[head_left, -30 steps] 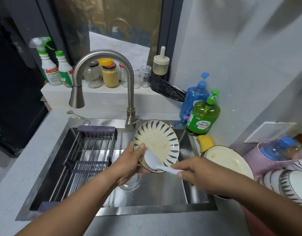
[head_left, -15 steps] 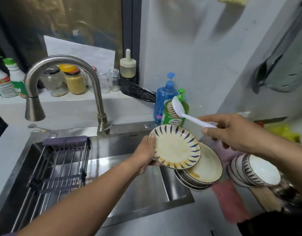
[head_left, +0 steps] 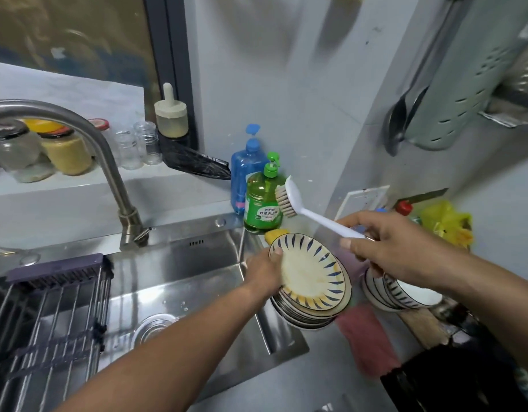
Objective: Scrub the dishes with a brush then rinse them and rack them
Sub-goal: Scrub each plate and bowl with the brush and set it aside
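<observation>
The striped plate is held tilted over the stack of dirty plates, at about 3 o'clock from the sink, on the surface beside the basin. It is judged to be glazed ceramic: stiff, fairly heavy for its size, breakable if knocked on the steel edge, and likely slippery where the yellowish residue and any soap lie. The rim is the best place for a hold, thumb on the face, remaining fingers under the back. That is how it is gripped by the left hand: thumb pressed on the rim at the plate's 9 o'clock, other fingers hidden behind it and taken to be curled under.

The brush is light, stiff plastic with a short bristle head; its handle is pinched near the end by the right hand, fingers closed around it, forearm coming in from 4 o'clock. The bristle head is raised clear of the plate, just in front of the green soap bottle, at 12 o'clock from the plate. Contact with the bottle cannot be told.

The rack lies in the sink at 9 o'clock, well apart. A stack of bowls sits under the right wrist.
</observation>
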